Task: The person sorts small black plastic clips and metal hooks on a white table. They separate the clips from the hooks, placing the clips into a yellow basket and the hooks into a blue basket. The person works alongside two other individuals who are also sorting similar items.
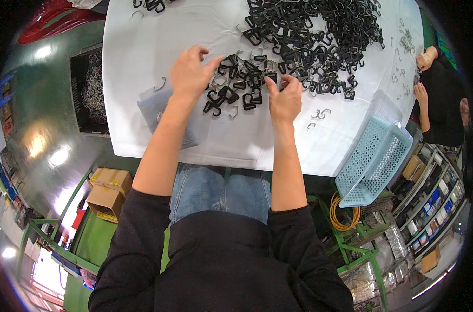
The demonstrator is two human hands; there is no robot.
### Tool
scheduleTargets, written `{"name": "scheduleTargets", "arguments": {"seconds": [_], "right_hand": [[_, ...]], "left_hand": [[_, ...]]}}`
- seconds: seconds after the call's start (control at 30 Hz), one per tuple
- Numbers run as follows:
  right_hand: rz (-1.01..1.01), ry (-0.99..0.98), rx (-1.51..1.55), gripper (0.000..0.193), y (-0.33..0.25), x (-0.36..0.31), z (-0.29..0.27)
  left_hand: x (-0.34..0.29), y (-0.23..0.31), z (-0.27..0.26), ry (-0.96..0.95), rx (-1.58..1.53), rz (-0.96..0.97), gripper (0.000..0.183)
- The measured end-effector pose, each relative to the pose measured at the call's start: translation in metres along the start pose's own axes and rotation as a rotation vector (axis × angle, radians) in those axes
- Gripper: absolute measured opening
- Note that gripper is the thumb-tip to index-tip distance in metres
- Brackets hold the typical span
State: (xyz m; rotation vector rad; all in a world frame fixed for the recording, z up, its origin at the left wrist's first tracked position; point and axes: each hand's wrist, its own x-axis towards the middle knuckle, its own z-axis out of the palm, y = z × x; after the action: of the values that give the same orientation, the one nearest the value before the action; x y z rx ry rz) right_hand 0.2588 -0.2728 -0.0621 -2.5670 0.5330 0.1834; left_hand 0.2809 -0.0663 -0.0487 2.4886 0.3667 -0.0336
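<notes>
A small cluster of black hook-like clips with silver wire hooks (227, 94) lies on the white-covered table (130, 57) between my hands. My left hand (191, 74) is at the cluster's left side, thumb stretched toward the clips and fingers bent, with a gap between them. At the right side, my right hand (286, 101) has its thumb tip by a black clip, and its thumb and fingers are apart. Neither hand visibly holds a piece. A much larger heap of the same clips (319, 41) spreads beyond and to the right. Under my left forearm lies a translucent bag (149, 110).
A light blue perforated basket (369, 161) leans at the table's right edge. Loose wire hooks (319, 113) are scattered about. Across the right side, another person's hand (426, 58) rests by more hooks. A black crate of wire pieces (93, 88) stands left of the table.
</notes>
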Motion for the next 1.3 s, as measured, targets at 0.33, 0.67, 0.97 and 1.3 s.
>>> {"name": "scheduleTargets", "arguments": {"seconds": [0.33, 0.67, 0.97, 1.3], "right_hand": [[0.245, -0.411, 0.776, 0.025, 0.019, 0.015, -0.019], [-0.192, -0.39, 0.266, 0.025, -0.012, 0.008, -0.007], [-0.277, -0.386, 0.055, 0.026, -0.01, 0.019, 0.0], [-0.31, -0.252, -0.06, 0.03, -0.008, 0.0, 0.005]], "left_hand": [[0.01, 0.01, 0.003, -0.407, -0.346, -0.153, 0.024], [-0.024, -0.033, -0.04, -0.844, -1.722, -0.246, 0.027], [-0.05, -0.006, -0.008, -0.403, -0.36, -0.138, 0.032], [-0.075, -0.001, 0.012, -0.226, -0.076, 0.014, 0.026]]}}
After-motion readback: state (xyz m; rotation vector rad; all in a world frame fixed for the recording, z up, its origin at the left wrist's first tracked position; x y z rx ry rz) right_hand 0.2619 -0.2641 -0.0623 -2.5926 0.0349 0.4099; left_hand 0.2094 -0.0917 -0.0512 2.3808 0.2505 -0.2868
